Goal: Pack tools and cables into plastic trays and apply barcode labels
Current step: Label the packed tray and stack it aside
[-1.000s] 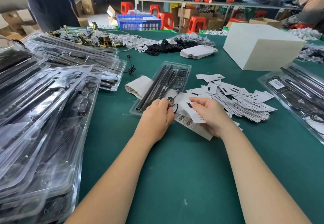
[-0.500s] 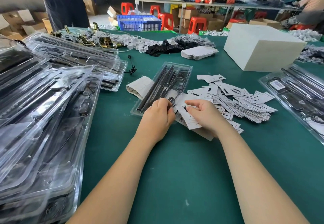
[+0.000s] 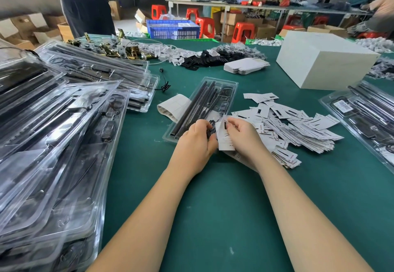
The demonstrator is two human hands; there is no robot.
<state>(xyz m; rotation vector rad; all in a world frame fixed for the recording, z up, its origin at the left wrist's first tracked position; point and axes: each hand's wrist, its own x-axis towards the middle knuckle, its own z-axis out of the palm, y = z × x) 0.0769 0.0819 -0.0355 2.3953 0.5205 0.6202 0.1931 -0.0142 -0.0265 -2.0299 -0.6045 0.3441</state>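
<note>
The right hand [image 3: 243, 137] is pinching a white paper card with a black printed bar [image 3: 223, 137], its grip closed on the card's top edge with fingers curled. A second ago that card was lying flatter and farther toward three o'clock; now it is standing more upright and is sitting against the left hand [image 3: 196, 139]. The left hand's grip is curling around something small and dark at the card's nine o'clock edge, though I cannot tell what it is holding. Probably the card is being joined to a cable piece before packing. Just at eleven o'clock of the hands, the open clear plastic tray with long black rods [image 3: 204, 105] is resting on the green worktop [image 3: 213, 207]. At three o'clock the loose heap of white printed cards [image 3: 298, 129] is spreading out. Print on the cards is too small to read, and the hands are covering the tray's near end.
</note>
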